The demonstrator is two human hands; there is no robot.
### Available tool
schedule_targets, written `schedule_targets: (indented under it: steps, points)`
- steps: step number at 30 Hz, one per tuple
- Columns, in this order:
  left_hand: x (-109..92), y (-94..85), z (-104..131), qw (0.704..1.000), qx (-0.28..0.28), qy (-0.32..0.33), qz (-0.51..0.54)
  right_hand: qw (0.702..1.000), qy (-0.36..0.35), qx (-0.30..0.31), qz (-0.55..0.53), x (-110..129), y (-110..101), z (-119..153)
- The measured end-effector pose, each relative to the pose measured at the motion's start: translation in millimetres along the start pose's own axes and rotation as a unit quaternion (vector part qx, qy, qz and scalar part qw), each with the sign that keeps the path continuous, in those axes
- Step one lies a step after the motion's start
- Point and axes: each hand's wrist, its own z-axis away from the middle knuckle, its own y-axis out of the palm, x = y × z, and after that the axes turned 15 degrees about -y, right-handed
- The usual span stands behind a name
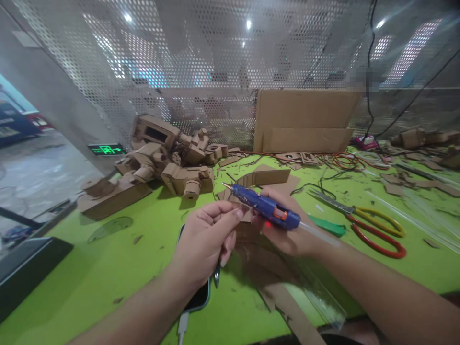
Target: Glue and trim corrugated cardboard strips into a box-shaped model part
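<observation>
My right hand (283,230) is wrapped round a blue hot glue gun (264,206), its metal nozzle aimed left and up. A clear glue stick (318,233) sticks out of its back end, and a red light glows on its lower side. Just left of it, my left hand (212,235) is closed, thumb and forefinger pinching a piece of cardboard (246,216) that the fingers and glue gun mostly hide. Beyond the nozzle stands a curved cardboard strip (269,177). Partly under my left hand are a phone (199,298) and a pen (216,277).
Scissors (359,215) with red and yellow handles lie right, beside a green object (328,225). Cardboard assemblies (189,179) stand at the back left. A large cardboard panel (309,112) leans on the perforated screen. A dark box (32,268) sits left; scraps and cables are scattered.
</observation>
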Motion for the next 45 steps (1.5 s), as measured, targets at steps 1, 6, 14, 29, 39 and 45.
schedule_targets:
  steps: [1, 6, 14, 29, 39, 45]
  points:
    - [-1.6, 0.6, 0.0, 1.000, -0.008, 0.005, 0.010, 1.000, 0.007, -0.004, -0.013, 0.5, -0.7, -0.3]
    - [-8.1, 3.2, -1.5, 0.999, -0.033, 0.015, 0.036, 0.999, 0.034, -0.010, -0.028, 4.3, -3.9, -2.4]
    - [-3.8, 1.0, -4.4, 0.999, -0.033, 0.002, 0.033, 0.998, 0.019, 0.004, 0.053, -1.5, 1.1, -0.1]
    - [-1.3, -4.1, -3.1, 0.998, -0.044, 0.027, -0.036, 0.992, 0.021, 0.021, 0.123, -0.9, 1.2, 1.0]
    - [2.6, -4.9, -2.0, 0.994, -0.089, 0.032, -0.061, 0.983, -0.012, 0.041, 0.179, 2.4, 7.2, 2.1]
    - [-0.6, -5.3, -1.6, 0.995, -0.069, 0.019, -0.064, 0.995, 0.025, 0.002, 0.097, 8.9, 7.7, -1.4]
